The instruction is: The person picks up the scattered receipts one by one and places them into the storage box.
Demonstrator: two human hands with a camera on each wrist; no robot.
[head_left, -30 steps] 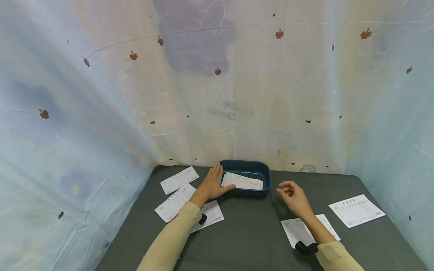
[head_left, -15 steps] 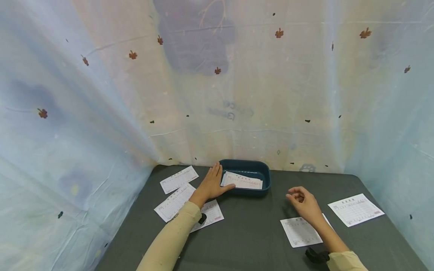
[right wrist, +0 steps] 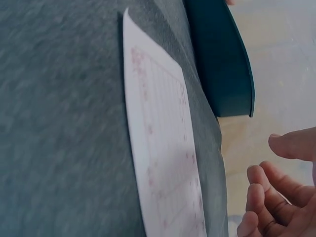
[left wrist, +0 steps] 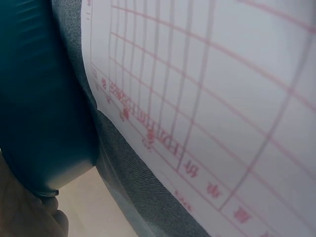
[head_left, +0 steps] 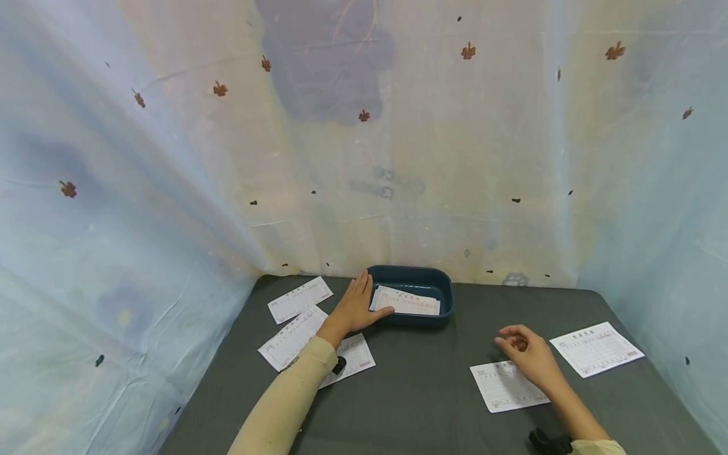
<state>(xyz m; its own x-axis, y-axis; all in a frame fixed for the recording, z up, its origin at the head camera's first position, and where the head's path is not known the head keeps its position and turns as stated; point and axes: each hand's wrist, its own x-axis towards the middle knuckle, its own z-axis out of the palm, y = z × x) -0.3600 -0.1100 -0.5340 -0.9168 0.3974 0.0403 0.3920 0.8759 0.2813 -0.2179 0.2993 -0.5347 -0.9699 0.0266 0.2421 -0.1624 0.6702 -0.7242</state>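
A dark blue tray (head_left: 423,321) stands at the back of the table with a small stack of printed paper slips (head_left: 406,302) inside. Along its left rim rests my left hand (head_left: 354,309), fingers extended and thumb over the front corner. My right hand (head_left: 530,355) hovers with fingers loosely bent and nothing between them. In the right wrist view the thumb and fingers of this hand (right wrist: 284,192) stand apart. Just below it lies a white slip with a red printed grid (head_left: 503,388), partly covered by the hand and wrist. Another slip (head_left: 597,349) lies to its right.
Left of the tray are more slips: one at the back (head_left: 299,299), one before it (head_left: 292,339), and a third (head_left: 357,359) partly under the left forearm. A patterned curtain (head_left: 421,158) hangs right behind the dark grey table (head_left: 421,392).
My right hand has drawn away from the tray, rightward and toward me, over the near right slip. The left hand keeps its place on the tray's rim.
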